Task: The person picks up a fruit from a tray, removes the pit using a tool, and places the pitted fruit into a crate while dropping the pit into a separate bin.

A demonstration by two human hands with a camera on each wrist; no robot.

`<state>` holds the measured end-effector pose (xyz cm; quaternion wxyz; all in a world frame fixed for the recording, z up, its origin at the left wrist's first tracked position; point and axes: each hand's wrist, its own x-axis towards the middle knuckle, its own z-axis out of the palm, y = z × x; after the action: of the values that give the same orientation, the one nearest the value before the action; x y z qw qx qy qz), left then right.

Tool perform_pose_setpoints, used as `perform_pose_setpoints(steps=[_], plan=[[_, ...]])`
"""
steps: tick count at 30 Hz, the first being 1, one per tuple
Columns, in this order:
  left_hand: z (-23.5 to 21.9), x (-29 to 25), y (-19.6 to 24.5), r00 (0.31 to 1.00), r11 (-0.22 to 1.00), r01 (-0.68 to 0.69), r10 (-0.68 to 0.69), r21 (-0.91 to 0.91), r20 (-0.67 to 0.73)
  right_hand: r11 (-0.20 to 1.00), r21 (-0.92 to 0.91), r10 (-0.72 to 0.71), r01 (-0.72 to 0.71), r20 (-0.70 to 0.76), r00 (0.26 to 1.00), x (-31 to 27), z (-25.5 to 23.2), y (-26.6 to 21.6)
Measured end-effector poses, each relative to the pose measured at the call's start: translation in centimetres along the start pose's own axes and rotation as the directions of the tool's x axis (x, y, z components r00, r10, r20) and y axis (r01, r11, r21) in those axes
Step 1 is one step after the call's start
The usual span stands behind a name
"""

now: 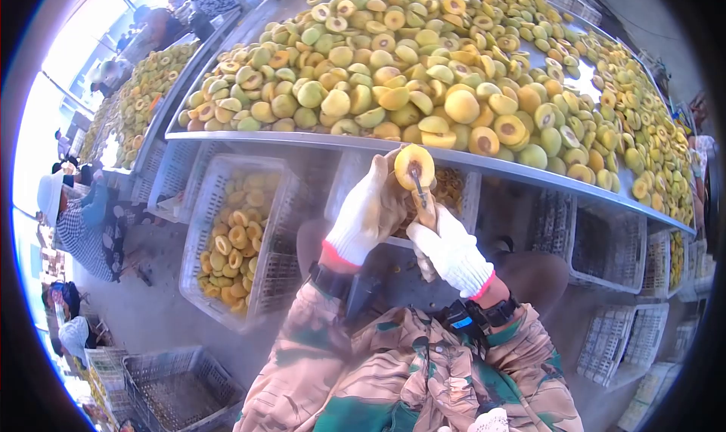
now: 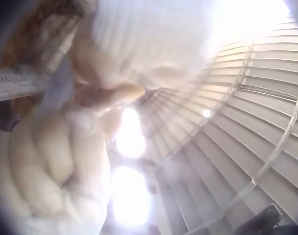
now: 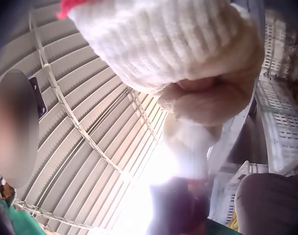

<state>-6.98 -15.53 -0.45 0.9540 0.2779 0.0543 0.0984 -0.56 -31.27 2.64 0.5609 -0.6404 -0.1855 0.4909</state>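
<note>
Both hands wear white knitted gloves with red cuffs. My left hand (image 1: 372,211) holds up a halved yellow peach (image 1: 420,160), its cut face turned toward me with a brown centre. My right hand (image 1: 451,254) grips the wooden handle (image 1: 426,212) of a small pitting tool, whose dark metal end (image 1: 415,178) is at the brown centre of the peach. In the left wrist view, the left glove (image 2: 144,44) is large and blurred, close to the other glove. The right wrist view shows the right glove (image 3: 188,63) with curled fingers; the tool is hidden there.
A metal-edged table (image 1: 325,139) heaped with peach halves (image 1: 363,69) stands just ahead. Below it is a crate (image 1: 446,176) of brownish pieces. A white crate (image 1: 281,265) of peach halves stands left, an empty-looking crate (image 1: 181,390) behind it. More crates (image 1: 609,239) stand right. A person (image 1: 83,220) sits at left.
</note>
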Motion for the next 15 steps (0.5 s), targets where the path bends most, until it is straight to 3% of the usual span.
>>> perform_pose_setpoints(steps=[3, 6, 10, 12, 15], plan=[[-0.5, 0.6, -1.7, 0.980, 0.997, -0.022, 0.037, 0.077, -0.193, 1.000, 0.006, 0.006, -0.006, -0.005, 1.000, -0.7, -0.7, 0.4], [0.2, 1.2, -2.3, 0.953, 0.991, -0.070, 0.100, 0.113, -0.287, 0.999, 0.031, 0.013, -0.011, -0.052, 0.999, -1.3, -1.1, 0.3], [0.6, 1.6, -3.3, 0.928, 0.988, -0.055, 0.105, 0.146, -0.357, 0.982, -0.190, -0.001, -0.013, -0.074, 0.997, -1.0, -1.5, 0.9], [0.7, 1.9, -3.9, 0.915, 0.967, -0.140, 0.209, 0.214, -0.346, 0.932, -0.362, -0.045, -0.006, -0.132, 0.990, -0.4, -1.6, 2.2], [0.8, 2.2, -4.4, 0.877, 0.941, -0.206, 0.299, 0.268, -0.377, 0.897, -0.441, -0.045, -0.041, -0.182, 0.982, 0.0, -0.9, 3.1]])
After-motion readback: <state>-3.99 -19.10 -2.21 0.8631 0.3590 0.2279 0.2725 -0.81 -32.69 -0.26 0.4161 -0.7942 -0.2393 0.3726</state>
